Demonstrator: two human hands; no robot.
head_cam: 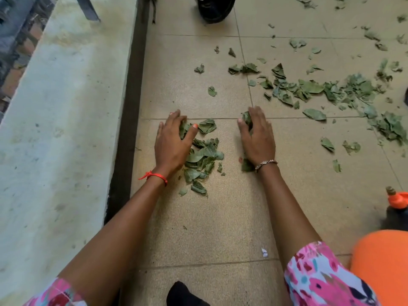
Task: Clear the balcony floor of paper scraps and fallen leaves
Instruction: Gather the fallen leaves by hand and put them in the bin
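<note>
Tiled floor [205, 228], left hand [171, 143] and right hand [258, 140] palm-down, curled round leaves [204, 159].

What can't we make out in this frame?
Head view throughout.
Whether the left hand and right hand grip the leaves or only rake them: the backs of the hands hide the palms.
The black round object: cut off by the top edge.
The orange-capped bottle: cut off by the right edge.
The white scrap: too small to confirm as paper.
The leaf trail: runs off the right edge.
</note>
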